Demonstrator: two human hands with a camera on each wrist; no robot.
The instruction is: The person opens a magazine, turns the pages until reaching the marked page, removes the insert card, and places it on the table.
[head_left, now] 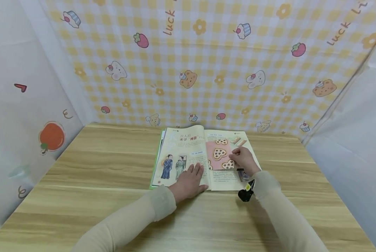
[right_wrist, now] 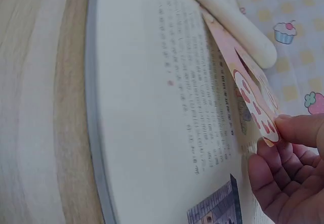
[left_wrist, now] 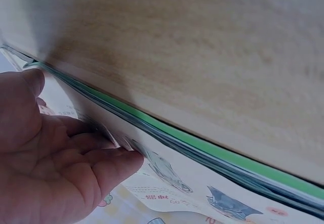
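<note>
An open magazine (head_left: 181, 147) with printed text and drawings lies on the table. My left hand (head_left: 190, 182) rests on its left page near the lower middle, fingers spread fairly straight; the left wrist view shows the same hand (left_wrist: 66, 153) against the page by the magazine's edge. Over the right page is a pink card (head_left: 217, 154) printed with heart-shaped cookies. Its right edge is pinched between thumb and fingers of my right hand (head_left: 243, 159). Seen from the right wrist, the card (right_wrist: 243, 77) stands tilted up from the page, with the right hand (right_wrist: 293, 173) at its corner.
The wooden table (head_left: 112, 168) extends around the magazine. A yellow checked cloth (head_left: 162, 63) with cartoon prints hangs behind it, and white cloth walls (head_left: 24, 105) stand at both sides. A black device (head_left: 246, 194) is strapped at the right wrist.
</note>
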